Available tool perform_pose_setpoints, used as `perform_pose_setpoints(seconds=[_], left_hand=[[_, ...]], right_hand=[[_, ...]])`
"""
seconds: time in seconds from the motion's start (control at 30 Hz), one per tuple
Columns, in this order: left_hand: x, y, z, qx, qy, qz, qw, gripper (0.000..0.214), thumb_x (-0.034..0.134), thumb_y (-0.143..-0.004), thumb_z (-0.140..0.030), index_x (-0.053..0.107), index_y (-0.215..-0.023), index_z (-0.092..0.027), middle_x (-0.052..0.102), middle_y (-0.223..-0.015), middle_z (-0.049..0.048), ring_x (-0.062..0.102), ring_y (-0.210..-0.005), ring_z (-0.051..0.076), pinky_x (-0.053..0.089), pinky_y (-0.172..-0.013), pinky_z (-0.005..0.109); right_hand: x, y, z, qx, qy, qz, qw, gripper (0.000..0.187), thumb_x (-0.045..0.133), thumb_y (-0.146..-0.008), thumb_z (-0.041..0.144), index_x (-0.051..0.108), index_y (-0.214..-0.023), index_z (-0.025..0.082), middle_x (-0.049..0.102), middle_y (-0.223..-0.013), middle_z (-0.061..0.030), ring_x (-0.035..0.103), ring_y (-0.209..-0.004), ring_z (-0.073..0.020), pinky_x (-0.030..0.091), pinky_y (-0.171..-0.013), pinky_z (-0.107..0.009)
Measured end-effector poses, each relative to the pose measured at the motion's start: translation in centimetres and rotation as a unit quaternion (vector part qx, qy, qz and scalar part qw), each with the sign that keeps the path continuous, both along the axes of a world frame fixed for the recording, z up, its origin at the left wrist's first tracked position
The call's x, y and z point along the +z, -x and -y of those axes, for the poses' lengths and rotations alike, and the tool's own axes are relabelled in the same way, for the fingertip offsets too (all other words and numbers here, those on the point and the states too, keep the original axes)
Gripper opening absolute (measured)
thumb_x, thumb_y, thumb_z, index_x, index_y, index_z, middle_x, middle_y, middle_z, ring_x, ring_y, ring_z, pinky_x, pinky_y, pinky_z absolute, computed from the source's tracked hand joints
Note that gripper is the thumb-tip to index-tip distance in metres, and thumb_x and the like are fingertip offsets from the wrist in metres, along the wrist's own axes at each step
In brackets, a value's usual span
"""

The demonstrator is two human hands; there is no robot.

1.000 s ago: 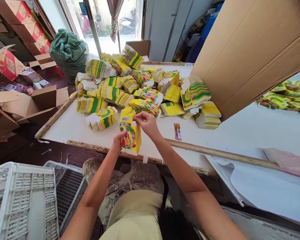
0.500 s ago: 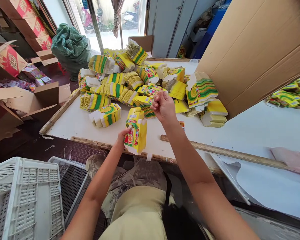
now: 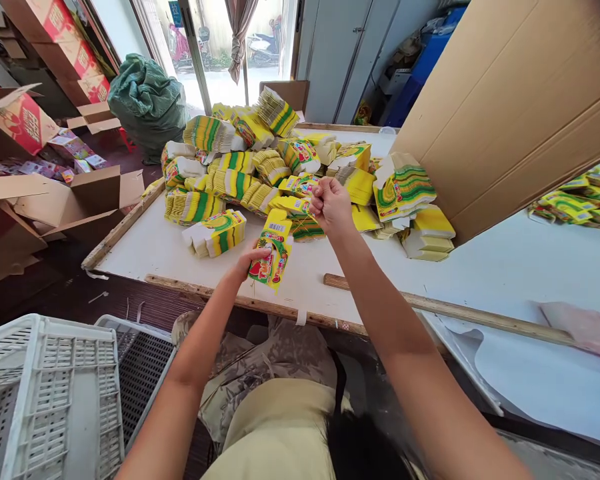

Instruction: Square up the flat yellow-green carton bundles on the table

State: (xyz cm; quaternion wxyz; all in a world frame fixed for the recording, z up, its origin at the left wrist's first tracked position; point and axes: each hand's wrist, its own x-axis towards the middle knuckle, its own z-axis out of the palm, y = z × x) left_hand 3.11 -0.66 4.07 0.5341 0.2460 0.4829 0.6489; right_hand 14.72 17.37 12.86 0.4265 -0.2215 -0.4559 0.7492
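Note:
My left hand (image 3: 247, 259) grips a stack of flat yellow printed cartons (image 3: 273, 250) by its left side, tilted above the near edge of the white table (image 3: 170, 250). My right hand (image 3: 331, 204) is raised in a closed fist just right of the stack's top; what it pinches is too small to make out. Behind both hands lies a big heap of bundled yellow-and-green cartons (image 3: 240, 167). One bundle (image 3: 215, 233) lies alone to the left of the held stack.
A large brown cardboard sheet (image 3: 510, 107) leans over the table at the right. More cartons (image 3: 575, 200) lie at far right. White plastic crates (image 3: 50, 393) stand at lower left. Open cardboard boxes (image 3: 75, 200) and a green sack (image 3: 147, 100) sit on the floor at left.
My right hand left the top of the stack and rose, closing into a fist. The left hand tilted the stack so that it shows edge-on and thinner.

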Motion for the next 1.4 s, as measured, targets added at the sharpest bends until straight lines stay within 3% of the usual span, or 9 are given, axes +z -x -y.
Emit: perform_pose_setpoints(seconds=[0.1, 0.2, 0.3, 0.4, 0.53, 0.73, 0.93, 1.23, 1.4], left_hand=[[1.3, 2.0, 0.1, 0.006, 0.057, -0.326, 0.944, 0.086, 0.085, -0.052, -0.044, 0.051, -0.127, -0.017, 0.060, -0.127, 0.0160, 0.058, -0.116, 0.038, 0.046, -0.098, 0.050], [1.8, 2.9, 0.3, 0.017, 0.102, -0.640, 0.762, 0.102, 0.084, -0.050, -0.051, 0.044, -0.134, -0.011, 0.050, -0.134, 0.0221, 0.046, -0.126, 0.041, 0.034, -0.107, 0.053], [1.4, 2.3, 0.5, -0.017, 0.113, -0.777, 0.620, 0.102, 0.078, -0.057, -0.053, 0.039, -0.138, -0.005, 0.049, -0.130, 0.0251, 0.045, -0.121, 0.042, 0.032, -0.103, 0.052], [0.5, 0.9, 0.4, -0.068, 0.116, -0.814, 0.565, 0.095, 0.073, -0.061, -0.049, 0.038, -0.139, -0.007, 0.051, -0.125, 0.0217, 0.047, -0.114, 0.038, 0.033, -0.099, 0.047], [-0.5, -0.1, 0.3, -0.109, 0.147, -0.814, 0.551, 0.094, 0.073, -0.062, -0.051, 0.038, -0.139, -0.011, 0.053, -0.124, 0.0192, 0.048, -0.113, 0.036, 0.033, -0.099, 0.044], [-0.9, 0.7, -0.1, -0.129, 0.155, -0.792, 0.577, 0.105, 0.076, -0.060, -0.055, 0.038, -0.143, -0.005, 0.052, -0.128, 0.0224, 0.048, -0.117, 0.039, 0.032, -0.103, 0.046], [-0.5, 2.3, -1.8, -0.166, 0.184, -0.776, 0.581, 0.106, 0.079, -0.057, -0.061, 0.042, -0.139, -0.007, 0.052, -0.128, 0.0247, 0.049, -0.117, 0.041, 0.035, -0.101, 0.047], [-0.2, 3.2, -2.3, -0.186, 0.189, -0.769, 0.582, 0.126, 0.078, -0.052, -0.071, 0.032, -0.149, -0.006, 0.048, -0.134, 0.0272, 0.044, -0.124, 0.044, 0.032, -0.105, 0.051], [-0.2, 3.1, -2.0, -0.182, 0.190, -0.776, 0.574, 0.128, 0.072, -0.054, -0.080, 0.031, -0.151, -0.007, 0.048, -0.137, 0.0244, 0.043, -0.127, 0.040, 0.032, -0.106, 0.047]], right_hand=[[-3.0, -1.3, 0.1, 0.042, 0.022, 0.065, 0.997, 0.039, 0.072, -0.083, 0.039, 0.039, -0.076, 0.021, 0.043, -0.059, 0.0107, 0.034, -0.042, -0.0025, 0.038, -0.043, -0.016], [-6.7, -2.9, 0.6, 0.075, 0.067, 0.115, 0.988, 0.038, 0.073, -0.083, 0.037, 0.041, -0.074, 0.020, 0.047, -0.059, 0.0098, 0.044, -0.047, -0.0038, 0.051, -0.058, -0.020], [-9.7, -3.8, 1.2, 0.079, 0.098, 0.162, 0.979, 0.036, 0.074, -0.082, 0.035, 0.043, -0.072, 0.019, 0.050, -0.061, 0.0079, 0.053, -0.055, -0.0050, 0.053, -0.069, -0.022], [-11.5, -4.1, 2.0, 0.074, 0.107, 0.205, 0.970, 0.035, 0.074, -0.082, 0.036, 0.046, -0.071, 0.018, 0.053, -0.061, 0.0059, 0.056, -0.057, -0.0071, 0.053, -0.072, -0.025], [-12.3, -4.4, 2.7, 0.073, 0.104, 0.216, 0.968, 0.033, 0.074, -0.082, 0.037, 0.049, -0.073, 0.018, 0.056, -0.065, 0.0038, 0.061, -0.063, -0.0090, 0.052, -0.068, -0.024], [-13.1, -6.2, 2.6, 0.024, 0.139, 0.217, 0.966, 0.028, 0.069, -0.086, 0.029, 0.046, -0.073, 0.019, 0.055, -0.064, 0.0058, 0.062, -0.062, -0.0080, 0.055, -0.074, -0.025], [-13.4, -6.9, 3.7, 0.060, 0.133, 0.281, 0.949, 0.021, 0.068, -0.085, 0.020, 0.050, -0.074, 0.017, 0.060, -0.062, 0.0016, 0.065, -0.061, -0.0113, 0.050, -0.060, -0.021], [-12.3, -6.2, 2.6, 0.018, 0.051, 0.304, 0.951, 0.017, 0.047, -0.096, 0.017, 0.047, -0.079, 0.017, 0.059, -0.067, 0.0021, 0.064, -0.064, -0.0079, 0.048, -0.061, -0.020], [-13.2, -6.5, 2.1, 0.032, -0.019, 0.356, 0.934, 0.014, 0.062, -0.084, 0.022, 0.049, -0.080, 0.018, 0.064, -0.075, -0.0031, 0.064, -0.072, -0.0152, 0.052, -0.067, -0.029]])
